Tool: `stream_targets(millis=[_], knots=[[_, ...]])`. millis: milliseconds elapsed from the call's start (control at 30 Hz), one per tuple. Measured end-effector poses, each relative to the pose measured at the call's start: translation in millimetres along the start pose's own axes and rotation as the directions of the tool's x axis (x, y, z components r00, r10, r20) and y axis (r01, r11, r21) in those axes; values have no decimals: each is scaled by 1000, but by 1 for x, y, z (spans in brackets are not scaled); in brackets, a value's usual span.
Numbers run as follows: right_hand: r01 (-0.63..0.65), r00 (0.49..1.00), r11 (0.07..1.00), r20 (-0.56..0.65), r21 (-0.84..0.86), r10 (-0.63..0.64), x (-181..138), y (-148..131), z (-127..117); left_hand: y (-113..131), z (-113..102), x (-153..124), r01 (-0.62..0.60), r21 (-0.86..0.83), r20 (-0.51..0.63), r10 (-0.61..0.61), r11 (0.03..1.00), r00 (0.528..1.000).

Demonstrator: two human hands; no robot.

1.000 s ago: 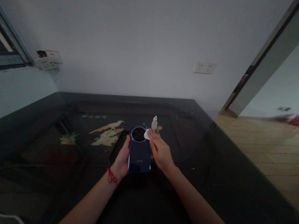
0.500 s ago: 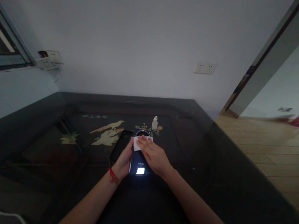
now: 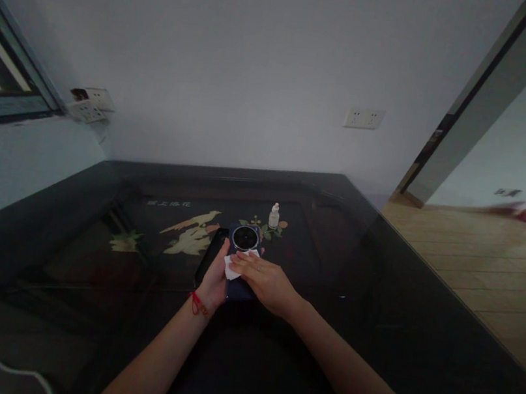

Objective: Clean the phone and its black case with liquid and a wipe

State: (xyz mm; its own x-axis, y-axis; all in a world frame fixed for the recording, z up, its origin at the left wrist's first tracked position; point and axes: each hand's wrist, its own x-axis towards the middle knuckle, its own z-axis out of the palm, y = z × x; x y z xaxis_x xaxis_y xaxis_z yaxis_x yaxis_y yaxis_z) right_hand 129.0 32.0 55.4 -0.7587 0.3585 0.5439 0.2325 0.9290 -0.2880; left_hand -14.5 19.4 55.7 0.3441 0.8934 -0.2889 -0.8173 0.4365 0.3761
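A dark blue phone [image 3: 244, 242] lies back side up in my left hand [image 3: 215, 281], which grips its left edge just above the dark glass table [image 3: 378, 286]. The phone's round camera ring faces away from me. My right hand [image 3: 264, 280] lies over the lower half of the phone, fingers pressing a small white wipe [image 3: 233, 269] flat against its back. A red string circles my left wrist. A small white dropper bottle [image 3: 274, 215] stands upright on the table just beyond the phone.
A black phone case [image 3: 209, 256] lies on the table left of my left hand. The tabletop bears a painted bird and flower picture [image 3: 191, 234]. Wall sockets [image 3: 364, 118] sit on the back wall, wooden floor [image 3: 491, 257] runs to the right.
My right hand has slid the white wipe from beside the camera ring down the phone's back toward me. The camera ring is uncovered again and the phone sits slightly lower.
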Motion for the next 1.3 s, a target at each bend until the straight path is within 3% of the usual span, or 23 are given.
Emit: stream_targets(millis=[200,400,567,800,933,1033,1167,1300], knots=[[158,984,983,64,91,-164,1,-12,-8,23,-5,-5,-200,88,-84,207,976,975],[46,993,998,-113,47,-41,-2,-1,-8,30,-2,-10,-191,40,-18,191,981,981],[121,988,989,-111,83,-112,-3,-3,-7,31,-2,-11,-260,30,-17,261,965,965],[-72,987,993,-138,96,85,-3,12,-6,5,13,-8,-62,-22,-60,60,998,996],[-3,999,992,-33,124,7,-2,5,-5,7,9,-7,-46,22,-76,48,999,996],[71,997,985,8,157,-73,-3,-3,-7,17,2,-7,-101,45,-71,104,994,992],[127,992,970,-46,208,-120,-5,-4,-11,27,0,-10,-173,52,-85,177,984,980],[90,989,962,-139,257,-55,-8,5,-10,24,4,-11,-100,25,-51,101,995,994]])
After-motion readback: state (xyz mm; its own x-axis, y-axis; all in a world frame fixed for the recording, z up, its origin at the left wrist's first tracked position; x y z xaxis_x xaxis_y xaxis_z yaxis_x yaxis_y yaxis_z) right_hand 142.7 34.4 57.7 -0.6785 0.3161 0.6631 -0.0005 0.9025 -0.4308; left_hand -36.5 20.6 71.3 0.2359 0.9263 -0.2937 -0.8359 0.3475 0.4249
